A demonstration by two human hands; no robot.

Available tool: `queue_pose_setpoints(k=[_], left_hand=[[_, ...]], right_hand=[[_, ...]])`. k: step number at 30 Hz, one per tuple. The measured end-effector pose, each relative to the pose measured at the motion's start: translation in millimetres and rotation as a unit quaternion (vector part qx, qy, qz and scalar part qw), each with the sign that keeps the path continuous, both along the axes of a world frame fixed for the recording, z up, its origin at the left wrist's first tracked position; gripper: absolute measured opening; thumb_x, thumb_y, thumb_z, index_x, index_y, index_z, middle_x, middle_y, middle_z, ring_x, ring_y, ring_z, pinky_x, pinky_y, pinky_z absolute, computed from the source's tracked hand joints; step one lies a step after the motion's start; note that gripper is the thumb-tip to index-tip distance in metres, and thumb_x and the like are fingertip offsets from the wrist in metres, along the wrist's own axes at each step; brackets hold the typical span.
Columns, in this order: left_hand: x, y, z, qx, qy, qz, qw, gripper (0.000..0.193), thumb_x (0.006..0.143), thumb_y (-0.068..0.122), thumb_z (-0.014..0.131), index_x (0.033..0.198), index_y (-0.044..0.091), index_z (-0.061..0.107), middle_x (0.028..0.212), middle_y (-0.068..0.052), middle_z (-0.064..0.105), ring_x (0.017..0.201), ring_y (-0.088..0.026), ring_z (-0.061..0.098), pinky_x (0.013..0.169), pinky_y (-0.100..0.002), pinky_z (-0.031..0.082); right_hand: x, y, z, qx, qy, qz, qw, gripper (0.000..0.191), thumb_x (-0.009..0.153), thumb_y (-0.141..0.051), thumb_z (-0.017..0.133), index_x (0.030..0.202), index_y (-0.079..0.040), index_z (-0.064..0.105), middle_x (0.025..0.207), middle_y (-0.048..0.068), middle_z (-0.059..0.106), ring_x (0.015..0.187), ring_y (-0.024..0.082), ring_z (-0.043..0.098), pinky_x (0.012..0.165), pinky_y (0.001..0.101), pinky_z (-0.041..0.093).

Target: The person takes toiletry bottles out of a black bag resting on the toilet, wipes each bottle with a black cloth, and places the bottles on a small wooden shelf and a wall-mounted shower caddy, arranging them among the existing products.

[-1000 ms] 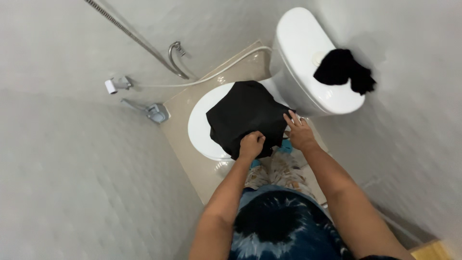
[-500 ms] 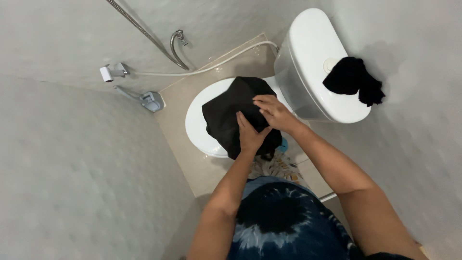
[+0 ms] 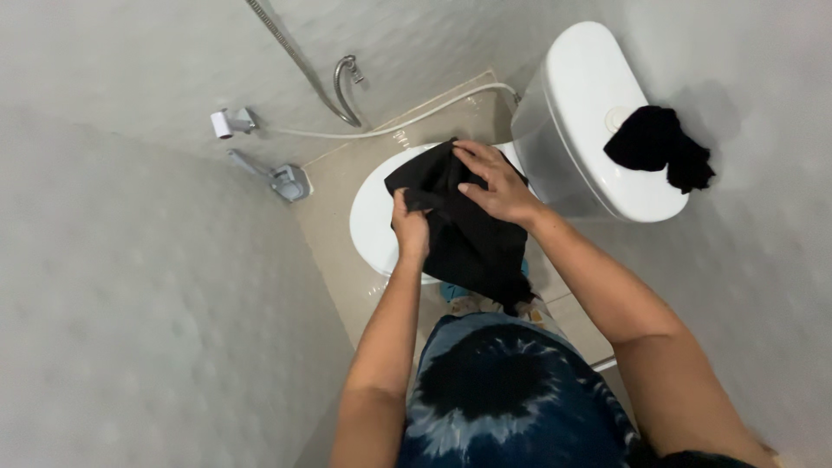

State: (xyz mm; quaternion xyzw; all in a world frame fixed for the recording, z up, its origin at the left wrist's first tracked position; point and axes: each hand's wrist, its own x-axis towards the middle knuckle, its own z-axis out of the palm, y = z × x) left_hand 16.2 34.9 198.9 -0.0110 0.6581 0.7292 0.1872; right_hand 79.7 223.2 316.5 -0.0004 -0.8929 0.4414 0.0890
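Note:
A black cloth (image 3: 468, 243) lies over the closed lid of a white toilet (image 3: 374, 227). My left hand (image 3: 409, 227) grips the cloth's left edge with closed fingers. My right hand (image 3: 490, 180) lies on top of the cloth near its far end, fingers spread and pressing down on the fabric. A second black garment (image 3: 657, 146) sits bunched on the white cistern (image 3: 582, 104), apart from both hands.
A bidet sprayer (image 3: 279, 178) hangs on the tiled wall at left, with a white hose (image 3: 390, 128) and a metal pipe (image 3: 343, 82) behind the bowl. Beige floor (image 3: 334, 230) surrounds the toilet. My blue tie-dye clothing (image 3: 511, 399) fills the lower frame.
My right hand has slid from the cloth's near right corner up to its far end. The cloth has become narrower, drawn in toward the bowl's middle. My left hand stays on the left edge.

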Motion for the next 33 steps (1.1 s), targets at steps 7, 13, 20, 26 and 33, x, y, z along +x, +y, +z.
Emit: queue_pose_setpoints(k=[7,13,20,26,33], left_hand=[[8.2,-14.5,30.9,0.023,-0.022,-0.113,0.993,0.064,0.074,-0.012,0.063,0.133,0.010,0.049,0.128,-0.006,0.059,0.113,-0.020,0.058,0.090,-0.030,0.050],[7.3,0.5,17.8,-0.081,0.020,-0.049,0.995,0.038,0.101,0.008,0.053,0.137,-0.003,0.058,0.126,-0.013,0.066,0.116,-0.022,0.064,0.098,-0.029,0.049],[-26.3,-0.2,40.2,0.249,-0.107,-0.024,0.962,0.031,0.104,0.005,0.042,0.127,-0.007,0.058,0.106,-0.018,0.072,0.091,-0.025,0.073,0.083,-0.032,0.059],[-33.2,-4.3,77.7,0.338,-0.075,-0.023,0.938,0.046,0.095,-0.001,0.043,0.139,-0.011,0.054,0.130,-0.017,0.068,0.121,-0.027,0.064,0.106,-0.034,0.051],[-3.3,7.5,72.0,-0.220,0.217,-0.192,0.931,0.100,0.073,0.031,0.087,0.151,-0.004,0.036,0.159,-0.024,0.024,0.149,-0.038,0.025,0.118,-0.048,0.021]], right_hand=[[-11.4,-25.5,-5.7,-0.184,-0.038,0.018,0.982,0.059,0.092,-0.002,0.067,0.149,-0.002,0.050,0.160,0.011,0.041,0.141,0.028,0.049,0.109,0.0335,0.045],[-9.2,-38.2,-2.3,-0.069,-0.015,0.069,0.995,0.080,0.081,-0.010,0.082,0.153,-0.003,0.046,0.162,0.013,0.038,0.149,0.032,0.040,0.119,0.0389,0.038],[23.7,-36.5,-36.0,0.089,-0.118,0.022,0.989,0.127,0.061,-0.022,0.092,0.158,-0.004,0.011,0.161,0.028,0.013,0.145,0.048,0.026,0.113,0.0447,0.033],[53.3,-19.4,-83.6,0.017,-0.217,-0.137,0.966,0.059,0.099,-0.014,0.062,0.155,-0.006,0.047,0.141,0.028,0.056,0.119,0.042,0.065,0.099,0.0430,0.052],[47.0,8.8,-63.5,-0.496,-0.160,-0.196,0.831,0.034,0.105,-0.024,0.061,0.115,0.007,0.067,0.097,0.007,0.074,0.083,0.015,0.068,0.075,0.0315,0.056]])
